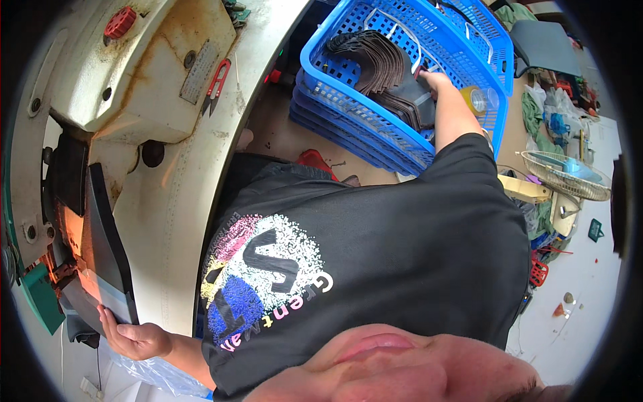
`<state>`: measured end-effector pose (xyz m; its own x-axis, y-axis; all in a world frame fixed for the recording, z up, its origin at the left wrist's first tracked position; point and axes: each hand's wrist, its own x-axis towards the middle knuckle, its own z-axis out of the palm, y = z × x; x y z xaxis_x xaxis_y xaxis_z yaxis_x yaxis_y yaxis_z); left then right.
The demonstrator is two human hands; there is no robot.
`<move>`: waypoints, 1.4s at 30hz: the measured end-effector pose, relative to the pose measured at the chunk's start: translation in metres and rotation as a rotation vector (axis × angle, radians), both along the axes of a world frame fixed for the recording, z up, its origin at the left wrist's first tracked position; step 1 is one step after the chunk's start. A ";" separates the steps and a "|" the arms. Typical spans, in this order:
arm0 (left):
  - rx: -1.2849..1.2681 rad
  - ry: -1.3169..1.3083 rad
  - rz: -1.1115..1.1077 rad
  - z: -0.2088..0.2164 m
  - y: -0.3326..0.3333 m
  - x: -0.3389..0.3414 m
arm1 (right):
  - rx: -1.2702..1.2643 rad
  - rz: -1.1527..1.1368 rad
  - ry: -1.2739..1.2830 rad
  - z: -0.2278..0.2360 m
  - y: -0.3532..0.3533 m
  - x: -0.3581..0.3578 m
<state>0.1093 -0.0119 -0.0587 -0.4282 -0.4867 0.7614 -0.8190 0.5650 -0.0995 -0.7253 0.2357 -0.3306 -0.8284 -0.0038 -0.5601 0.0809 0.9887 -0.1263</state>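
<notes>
My left hand (136, 340) is at the lower left, its thumb and fingers closed on the lower edge of a dark flat panel (110, 241) with a pale grey band. The panel's other side lies by the sewing machine (144, 80), where its edge is partly hidden. At the upper right my right hand (437, 82) reaches into a blue plastic basket (362, 107). Its fingers close at the edge of a dark piece (412, 90) with a grey band, beside a fanned stack of similar dark pieces (382, 60). The fingertips are partly hidden.
Red-handled thread snips (217, 87) lie on the pale machine table (174, 221). Further blue baskets are stacked below the filled one. A yellow tape roll (474, 99) is at its right side. Beyond are a fan (566, 174), a dark grey seat (546, 47) and piled cloth.
</notes>
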 end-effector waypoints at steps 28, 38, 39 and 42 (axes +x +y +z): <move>0.028 0.107 0.073 0.008 0.010 0.005 | 0.057 -0.359 0.652 0.060 -0.024 0.051; 0.031 0.137 0.062 0.008 0.007 0.005 | 0.310 0.107 0.736 0.077 -0.002 0.054; 0.031 0.134 0.045 0.007 0.007 0.007 | 0.324 0.108 0.682 0.071 0.003 0.056; 0.031 0.140 0.027 0.006 0.007 0.016 | 0.343 0.167 0.614 0.055 0.004 0.058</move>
